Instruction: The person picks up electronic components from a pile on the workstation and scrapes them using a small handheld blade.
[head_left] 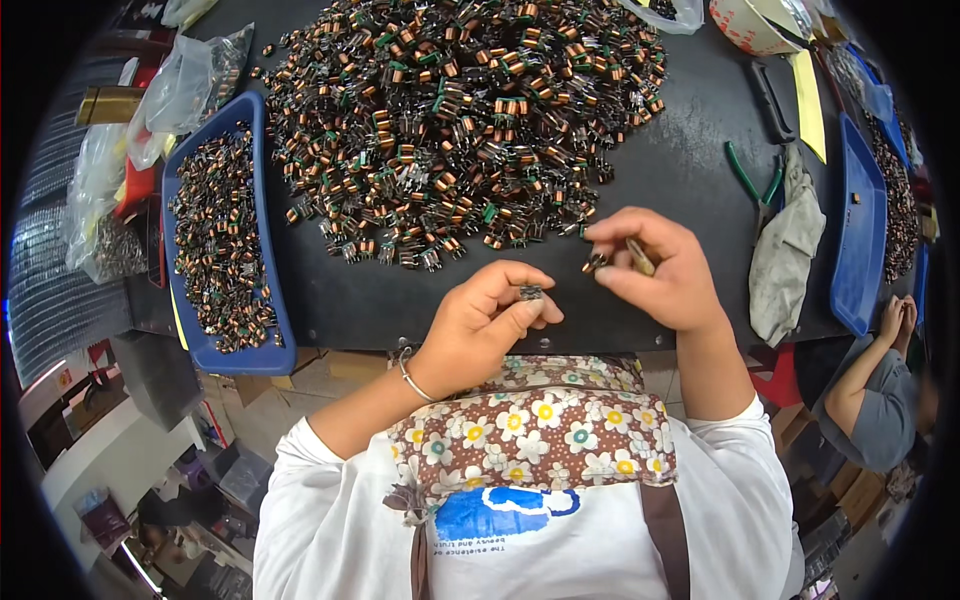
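Note:
Near the table's front edge, my left hand (490,315) pinches a small wire-wound coil (530,293) between thumb and fingers, its dark, metallic side showing. Just to the right and a little higher, my right hand (660,265) has another copper coil (594,263) between thumb and forefinger. A narrow brownish-yellow piece (640,258) also sits in that hand against the curled fingers; its kind I cannot tell. The hands are apart. Beyond them spreads a large heap of copper coils (460,130) with black and green parts and metal pins.
At left stands a blue tray (283,345) of coils, with plastic bags (180,95) behind it. On the right lie green-handled pliers (755,180), a grey cloth (788,250), a black-handled tool (772,103) and another blue tray (855,290). Another person's hands (897,322) show far right.

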